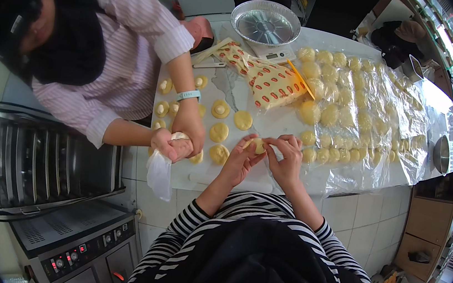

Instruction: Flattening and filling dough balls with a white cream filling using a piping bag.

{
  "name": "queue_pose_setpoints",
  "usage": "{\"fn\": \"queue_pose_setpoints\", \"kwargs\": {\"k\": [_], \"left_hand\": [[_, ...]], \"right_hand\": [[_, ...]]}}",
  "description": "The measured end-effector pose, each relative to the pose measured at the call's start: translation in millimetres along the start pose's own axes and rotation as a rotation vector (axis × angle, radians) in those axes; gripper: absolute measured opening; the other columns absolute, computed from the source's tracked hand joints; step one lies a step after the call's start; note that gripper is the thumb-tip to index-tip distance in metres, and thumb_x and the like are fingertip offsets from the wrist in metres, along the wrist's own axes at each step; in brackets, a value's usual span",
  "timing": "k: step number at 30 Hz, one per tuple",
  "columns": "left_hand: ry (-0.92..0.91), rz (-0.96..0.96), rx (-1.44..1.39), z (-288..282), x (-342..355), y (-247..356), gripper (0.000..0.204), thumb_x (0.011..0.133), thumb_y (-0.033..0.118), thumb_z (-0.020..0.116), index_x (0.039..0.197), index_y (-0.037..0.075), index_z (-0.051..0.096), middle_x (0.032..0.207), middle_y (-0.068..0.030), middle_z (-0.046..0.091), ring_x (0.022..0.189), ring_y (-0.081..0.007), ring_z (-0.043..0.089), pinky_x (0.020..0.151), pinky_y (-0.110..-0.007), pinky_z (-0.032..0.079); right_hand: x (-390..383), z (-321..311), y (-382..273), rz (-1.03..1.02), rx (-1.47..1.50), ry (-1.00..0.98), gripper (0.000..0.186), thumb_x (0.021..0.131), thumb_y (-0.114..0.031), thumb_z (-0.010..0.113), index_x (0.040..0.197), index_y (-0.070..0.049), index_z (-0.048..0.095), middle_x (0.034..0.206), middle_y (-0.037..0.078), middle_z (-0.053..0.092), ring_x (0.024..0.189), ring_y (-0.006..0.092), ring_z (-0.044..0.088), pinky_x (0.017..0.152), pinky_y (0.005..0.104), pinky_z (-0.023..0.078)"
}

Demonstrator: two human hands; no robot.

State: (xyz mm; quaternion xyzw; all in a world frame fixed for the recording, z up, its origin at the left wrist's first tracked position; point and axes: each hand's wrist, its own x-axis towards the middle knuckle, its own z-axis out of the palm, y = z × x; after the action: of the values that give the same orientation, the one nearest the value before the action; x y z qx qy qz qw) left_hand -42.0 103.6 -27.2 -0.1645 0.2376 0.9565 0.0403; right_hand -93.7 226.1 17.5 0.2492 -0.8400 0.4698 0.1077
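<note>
A small piece of yellow dough [259, 146] is pinched between my two hands, above the near edge of the table. My left hand [239, 162] holds it from the left with curled fingers. From the right, the fingertips of my right hand [286, 160] press on its edge. Left of my hands lie flattened dough rounds [243, 120], some topped with a dab of pale filling [219, 109]. On my right, rows of dough balls [329, 115] rest under clear plastic sheeting [365, 171]. A white rolling pin [230, 183] lies just below my left hand.
At the left, a co-worker's hands [178, 144] squeeze a white piping bag [159, 174] over the rounds. A foil pan [265, 26] sits on a scale [274, 52] at the back. Near it lie a patterned wrapper [272, 85] and an orange scraper [301, 80]. An oven [85, 254] stands lower left.
</note>
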Motion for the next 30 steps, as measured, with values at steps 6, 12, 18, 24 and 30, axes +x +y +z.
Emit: {"fn": "queue_pose_setpoints", "kwargs": {"k": [6,12,18,24,30], "left_hand": [[0.022,0.104,0.177,-5.5,0.2,-6.5,0.03,0.083,0.015,0.056,0.109,0.004,0.047,0.104,-0.0052,0.055,0.093,-0.0108,0.055,0.083,-0.023,0.047],[0.0,0.045,0.124,-8.9,-1.4,-5.9,0.035,0.084,0.015,0.054,0.116,0.002,0.046,0.106,-0.0052,0.054,0.094,-0.0101,0.054,0.084,-0.022,0.046],[-0.259,-0.151,0.062,-15.3,0.3,-2.5,0.036,0.086,0.017,0.05,0.118,0.001,0.043,0.108,-0.0069,0.053,0.098,-0.0135,0.054,0.085,-0.023,0.046],[-0.309,-0.268,0.065,-18.3,0.7,-4.1,0.036,0.087,0.015,0.049,0.119,0.001,0.042,0.109,-0.0082,0.053,0.099,-0.0158,0.054,0.085,-0.025,0.047],[-0.221,-0.151,0.61,-4.1,0.3,-4.1,0.046,0.086,0.026,0.051,0.126,0.005,0.037,0.118,-0.0051,0.048,0.102,-0.014,0.051,0.086,-0.025,0.042]], "right_hand": [[2.2,-10.8,4.2,0.034,-0.099,-0.157,0.012,0.063,-0.015,0.069,0.075,-0.013,0.067,0.068,0.001,0.06,0.077,0.0169,0.048,0.077,0.0335,0.028],[-0.3,-9.4,-4.4,0.107,-0.052,-0.088,0.006,0.063,-0.014,0.069,0.068,-0.012,0.067,0.069,-0.001,0.057,0.076,0.0173,0.048,0.075,0.0337,0.028],[-5.4,-5.4,44.2,0.921,1.375,-0.46,0.034,0.068,-0.005,0.069,0.097,-0.013,0.052,0.082,-0.004,0.047,0.082,0.0095,0.048,0.071,0.0254,0.033],[-7.5,-14.0,48.2,0.908,1.5,-0.649,0.043,0.069,0.001,0.065,0.104,-0.013,0.043,0.094,-0.003,0.045,0.091,0.0094,0.047,0.076,0.0234,0.037],[8.7,-46.8,33.9,0.603,0.955,-0.67,0.053,0.065,0.003,0.067,0.111,-0.013,0.046,0.104,0.004,0.044,0.099,0.0146,0.045,0.081,0.0271,0.041]]}}
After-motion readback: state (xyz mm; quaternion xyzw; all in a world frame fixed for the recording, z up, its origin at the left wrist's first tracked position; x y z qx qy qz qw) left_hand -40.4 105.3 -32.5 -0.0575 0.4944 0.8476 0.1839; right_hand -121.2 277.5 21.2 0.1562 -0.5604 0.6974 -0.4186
